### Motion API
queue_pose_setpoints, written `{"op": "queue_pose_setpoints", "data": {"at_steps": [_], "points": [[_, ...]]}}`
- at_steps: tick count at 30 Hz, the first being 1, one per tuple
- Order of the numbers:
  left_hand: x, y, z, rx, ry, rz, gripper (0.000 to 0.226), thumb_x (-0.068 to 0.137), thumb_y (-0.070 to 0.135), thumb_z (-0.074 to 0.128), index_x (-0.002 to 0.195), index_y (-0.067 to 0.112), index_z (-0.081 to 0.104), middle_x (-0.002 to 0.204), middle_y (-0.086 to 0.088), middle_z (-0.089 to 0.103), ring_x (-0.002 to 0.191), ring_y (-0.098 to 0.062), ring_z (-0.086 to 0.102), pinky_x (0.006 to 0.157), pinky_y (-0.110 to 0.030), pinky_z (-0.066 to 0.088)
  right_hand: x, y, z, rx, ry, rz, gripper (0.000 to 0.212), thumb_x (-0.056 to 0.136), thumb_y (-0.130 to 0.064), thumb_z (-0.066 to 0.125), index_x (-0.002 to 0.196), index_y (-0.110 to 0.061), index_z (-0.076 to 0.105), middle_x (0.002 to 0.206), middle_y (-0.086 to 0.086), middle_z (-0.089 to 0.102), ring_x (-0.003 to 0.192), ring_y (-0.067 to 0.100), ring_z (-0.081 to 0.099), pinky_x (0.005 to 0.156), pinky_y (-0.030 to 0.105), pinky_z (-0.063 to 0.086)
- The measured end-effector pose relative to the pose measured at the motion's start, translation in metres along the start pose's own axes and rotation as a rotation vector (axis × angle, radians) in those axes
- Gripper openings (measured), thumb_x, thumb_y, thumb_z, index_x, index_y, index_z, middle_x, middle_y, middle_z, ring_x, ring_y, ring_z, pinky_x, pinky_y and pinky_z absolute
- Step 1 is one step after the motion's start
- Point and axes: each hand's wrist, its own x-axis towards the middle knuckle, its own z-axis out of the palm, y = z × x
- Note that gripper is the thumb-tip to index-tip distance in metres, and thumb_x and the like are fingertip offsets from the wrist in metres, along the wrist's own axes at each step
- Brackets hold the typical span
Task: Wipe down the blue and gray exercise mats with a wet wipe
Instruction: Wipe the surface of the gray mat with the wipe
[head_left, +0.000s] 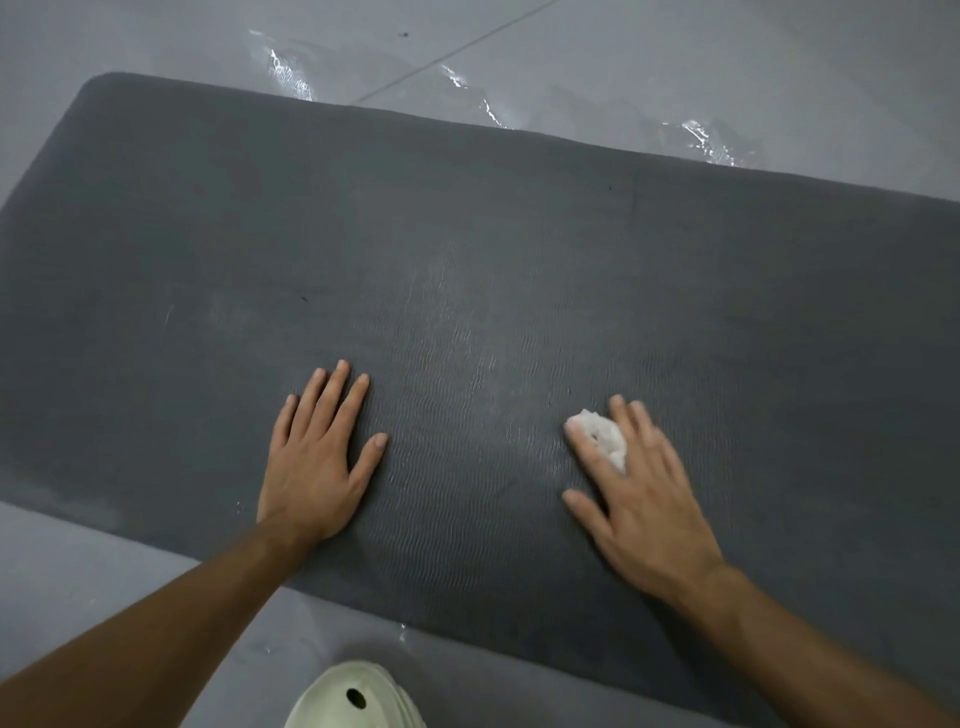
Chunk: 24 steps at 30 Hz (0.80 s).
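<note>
Your left hand (317, 457) lies flat and spread at about 7 o'clock, palm down on the gray mat (467, 234), holding nothing. Your right hand (639, 493), at about 4 o'clock and slightly blurred, has its fingers nearly straight. The wet wipe (600, 439) is bunched into a small wad that seems wedged between the forefinger and the next finger.

That wad is the first risk. Most of it sits above the fingers, so bare skin may rub the mat while the wipe barely touches it. It could also slip free on a hard stroke. A wad this small cleans only a narrow track, so strips toward 9 and 3 o'clock are easily missed.

If your left hand lifts, the mat may creep or ripple under the wiping push.

At 6 o'clock your shoe (358, 696) sits just beside the near edge and could mark it.

Beyond the far edge, from 12 to 2 o'clock, shiny wet-looking streaks (488, 109) lie on the floor (675, 52), so a slip is likely there.

The blue mat is out of view and could be forgotten.
</note>
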Motion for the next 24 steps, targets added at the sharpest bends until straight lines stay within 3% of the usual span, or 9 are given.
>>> {"op": "queue_pose_setpoints", "data": {"at_steps": [4, 9, 15, 18, 21, 24], "points": [[0.000, 0.000, 0.001, 0.000, 0.000, 0.001, 0.070, 0.106, 0.064, 0.020, 0.166, 0.028, 0.017, 0.174, 0.007, 0.006, 0.160, -0.013, -0.001, 0.129, -0.039, 0.000, -0.008, -0.035, 0.019, -0.029, 0.020, -0.068, 0.077, 0.104, -0.068, 0.020, 0.163, -0.018, 0.017, 0.174, 0.005, -0.001, 0.160, 0.023, -0.003, 0.128, 0.043, 0.007], [-0.001, 0.000, 0.001, 0.011, -0.011, -0.001, 0.069, 0.106, 0.063, 0.019, 0.166, 0.029, 0.015, 0.174, 0.008, 0.003, 0.160, -0.013, -0.002, 0.130, -0.044, 0.004, 0.000, -0.011, 0.013, -0.085, 0.056, -0.209, 0.081, 0.103, -0.068, 0.027, 0.166, -0.018, 0.016, 0.174, 0.000, 0.008, 0.160, 0.018, 0.005, 0.127, 0.044, 0.014], [0.000, -0.001, 0.001, 0.018, -0.021, 0.003, 0.069, 0.106, 0.063, 0.019, 0.166, 0.029, 0.013, 0.174, 0.008, 0.002, 0.160, -0.014, -0.003, 0.130, -0.047, 0.007, 0.061, 0.081, -0.031, -0.010, 0.201, 0.335, 0.083, 0.098, -0.067, 0.023, 0.164, -0.015, 0.022, 0.173, 0.006, 0.014, 0.160, 0.023, 0.009, 0.128, 0.049, 0.012], [0.000, 0.000, 0.000, 0.014, -0.024, 0.003, 0.070, 0.106, 0.063, 0.020, 0.166, 0.028, 0.014, 0.174, 0.007, 0.003, 0.160, -0.014, -0.003, 0.130, -0.048, 0.008, 0.081, 0.092, -0.040, 0.068, 0.203, 0.463, 0.090, 0.099, -0.070, 0.018, 0.163, -0.007, 0.017, 0.172, 0.014, 0.011, 0.159, 0.029, 0.009, 0.128, 0.051, 0.013], [0.000, 0.001, -0.003, 0.008, -0.031, 0.002, 0.071, 0.105, 0.063, 0.019, 0.166, 0.027, 0.014, 0.174, 0.005, 0.004, 0.160, -0.014, -0.003, 0.130, -0.049, 0.009, 0.091, 0.049, -0.038, 0.097, 0.186, 0.364, 0.087, 0.102, -0.059, 0.035, 0.162, 0.002, 0.018, 0.171, 0.020, 0.013, 0.159, 0.033, 0.011, 0.128, 0.048, 0.014], [0.000, 0.002, -0.004, 0.016, -0.040, 0.001, 0.071, 0.105, 0.063, 0.017, 0.166, 0.028, 0.013, 0.174, 0.006, 0.002, 0.160, -0.014, -0.004, 0.130, -0.049, 0.009, 0.085, -0.014, -0.026, 0.081, 0.090, 0.135, 0.087, 0.103, -0.058, 0.040, 0.164, -0.003, 0.011, 0.173, 0.014, 0.006, 0.160, 0.026, 0.002, 0.130, 0.038, 0.003]]}}
